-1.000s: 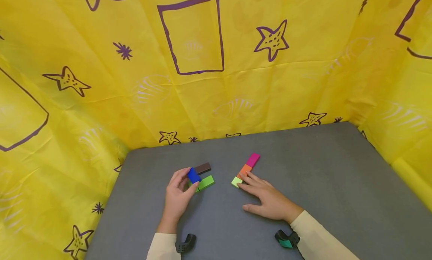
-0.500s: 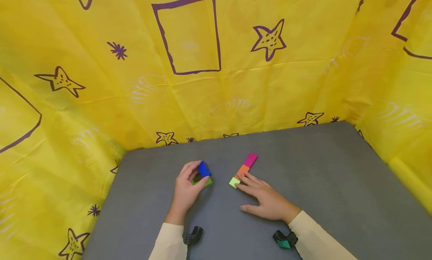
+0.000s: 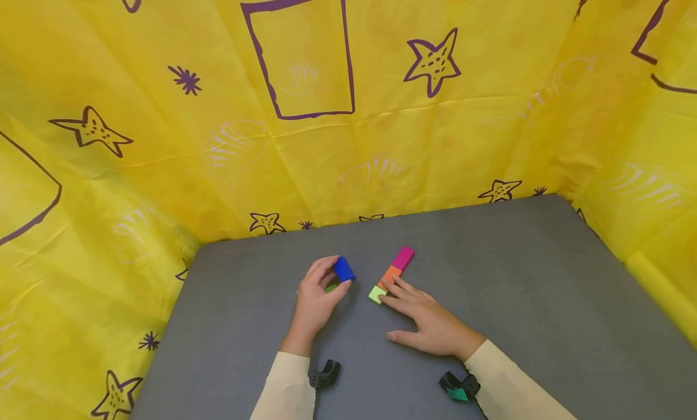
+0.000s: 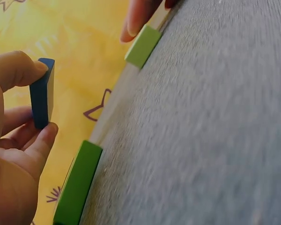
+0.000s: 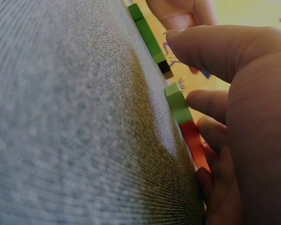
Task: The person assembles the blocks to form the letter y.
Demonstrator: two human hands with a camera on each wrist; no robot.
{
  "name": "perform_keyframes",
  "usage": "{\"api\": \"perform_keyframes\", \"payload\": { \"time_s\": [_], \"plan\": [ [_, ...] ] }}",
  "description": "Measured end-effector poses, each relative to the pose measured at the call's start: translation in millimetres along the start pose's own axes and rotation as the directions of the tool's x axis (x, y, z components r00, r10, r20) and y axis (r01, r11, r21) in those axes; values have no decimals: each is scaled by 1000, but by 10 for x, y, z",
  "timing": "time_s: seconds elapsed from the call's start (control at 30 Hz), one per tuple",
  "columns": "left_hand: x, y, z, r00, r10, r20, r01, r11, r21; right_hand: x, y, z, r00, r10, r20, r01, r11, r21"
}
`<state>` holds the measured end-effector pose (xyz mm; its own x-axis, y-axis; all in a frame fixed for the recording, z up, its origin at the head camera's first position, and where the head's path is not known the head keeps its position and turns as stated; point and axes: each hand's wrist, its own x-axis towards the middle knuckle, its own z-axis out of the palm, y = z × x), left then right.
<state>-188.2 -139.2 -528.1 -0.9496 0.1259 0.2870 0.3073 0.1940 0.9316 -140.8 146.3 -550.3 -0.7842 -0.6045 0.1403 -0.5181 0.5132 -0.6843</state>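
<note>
My left hand (image 3: 317, 304) pinches a blue block (image 3: 344, 269) between thumb and fingers. The left wrist view shows this blue block (image 4: 43, 96) raised off the table. Partly hidden under that hand lies a green block (image 3: 331, 287), seen more fully as a long green block (image 4: 78, 185) in the left wrist view. With fingers extended, my right hand (image 3: 432, 324) touches a short light green block (image 3: 377, 295) and an orange block (image 3: 389, 276). A magenta block (image 3: 404, 258) continues that row, end to end, towards the back.
A grey table (image 3: 490, 256) carries everything. Yellow cloth (image 3: 381, 154) with starfish drawings hangs behind it and at both sides. In the right wrist view, a dark block (image 5: 164, 67) sits at the end of the green blocks (image 5: 150, 40).
My left hand has carried the blue block rightward and a little away, from over the green blocks towards the row. The dark brown block has become hidden in the head view. The right hand stays put.
</note>
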Motion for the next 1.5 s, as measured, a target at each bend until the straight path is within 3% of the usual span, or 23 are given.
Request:
{"api": "perform_keyframes", "payload": {
  "time_s": [0.17,0.37,0.6,0.83,1.23,1.5],
  "plan": [
    [28,-14,66,1000,-18,15,17,999,30,5,5,12,1000,6,6,-6,1000,-6],
    [61,-45,132,999,3,37,-10,986,166,0,4,17,1000,5,3,-5,1000,-6],
    [88,-96,201,994,42,99,-73,937,342,-6,10,19,1000,1,-1,-1,1000,-2],
    [119,-99,257,986,56,158,-129,858,498,-10,8,10,1000,19,-5,-19,1000,-3],
    [145,-54,317,973,-41,228,-101,811,576,-3,19,5,1000,13,-7,-13,1000,-11],
    [148,-54,314,965,-63,253,-101,806,583,-5,4,-8,1000,12,-10,-12,1000,-11]
  ]
}}
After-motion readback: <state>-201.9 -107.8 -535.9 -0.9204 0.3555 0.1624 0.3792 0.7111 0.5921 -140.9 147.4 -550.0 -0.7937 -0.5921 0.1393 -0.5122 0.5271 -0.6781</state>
